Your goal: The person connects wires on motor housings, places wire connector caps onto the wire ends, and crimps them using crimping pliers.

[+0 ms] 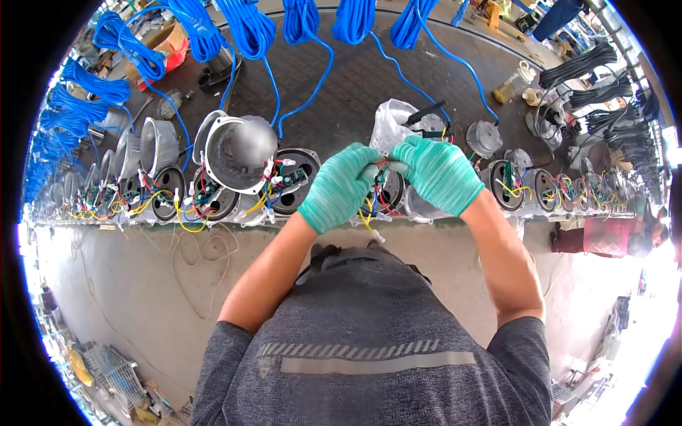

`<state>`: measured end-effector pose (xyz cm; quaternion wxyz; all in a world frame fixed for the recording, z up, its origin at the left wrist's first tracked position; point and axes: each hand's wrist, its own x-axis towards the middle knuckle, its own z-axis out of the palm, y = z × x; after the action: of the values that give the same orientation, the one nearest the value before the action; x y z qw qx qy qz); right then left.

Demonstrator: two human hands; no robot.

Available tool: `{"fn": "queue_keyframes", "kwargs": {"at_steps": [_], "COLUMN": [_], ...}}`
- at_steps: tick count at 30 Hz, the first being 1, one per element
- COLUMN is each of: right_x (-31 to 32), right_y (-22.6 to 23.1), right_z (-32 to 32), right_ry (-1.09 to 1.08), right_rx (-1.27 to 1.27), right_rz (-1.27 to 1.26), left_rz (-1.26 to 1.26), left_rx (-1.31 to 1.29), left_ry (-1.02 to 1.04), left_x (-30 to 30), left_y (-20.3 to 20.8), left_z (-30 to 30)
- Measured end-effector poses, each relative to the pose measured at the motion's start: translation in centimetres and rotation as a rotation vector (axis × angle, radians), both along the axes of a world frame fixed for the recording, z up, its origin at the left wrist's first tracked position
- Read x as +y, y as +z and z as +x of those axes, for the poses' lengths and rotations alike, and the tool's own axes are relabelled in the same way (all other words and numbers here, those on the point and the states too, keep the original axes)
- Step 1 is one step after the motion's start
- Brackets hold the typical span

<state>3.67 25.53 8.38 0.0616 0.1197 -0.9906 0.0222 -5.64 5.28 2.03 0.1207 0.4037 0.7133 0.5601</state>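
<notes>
My left hand [339,187] and my right hand [439,175], both in green knit gloves, meet fingertip to fingertip over the bench's near edge. Between their pinched fingers shows a short bit of red wire [383,163]; its ends are hidden by the gloves. Just below lies a round black part [392,192], with yellow wires [368,220] hanging from it over the edge. A crumpled clear plastic bag [389,119] sits just beyond the fingers. Past my right hand, a circuit board with a black cable [426,112] is partly covered.
An open grey metal housing [241,155] stands left of my hands. Similar housings and wired round parts line the bench edge both ways. Coiled blue cables [245,28] lie along the far side, black coils [579,65] at right. A yellowish bottle [513,85] stands at far right.
</notes>
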Motion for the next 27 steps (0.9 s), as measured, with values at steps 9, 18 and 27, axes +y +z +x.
{"fn": "queue_keyframes", "kwargs": {"at_steps": [9, 18, 27], "right_x": [-0.3, -1.2, -2.1], "right_y": [-0.3, 0.0, -3.0], "right_z": [0.6, 1.3, 2.2], "right_ry": [0.032, -0.052, -0.31], "right_rx": [0.064, 0.016, -0.127], "right_rz": [-0.124, -0.283, -0.842], "left_rz": [-0.021, -0.019, 0.016], "left_rx": [0.079, 0.129, 0.221], "left_ry": [-0.003, 0.006, 0.002], "left_x": [0.2, 0.2, 0.2], "left_y": [-0.1, 0.0, -0.4], "left_z": [0.2, 0.6, 0.7]}}
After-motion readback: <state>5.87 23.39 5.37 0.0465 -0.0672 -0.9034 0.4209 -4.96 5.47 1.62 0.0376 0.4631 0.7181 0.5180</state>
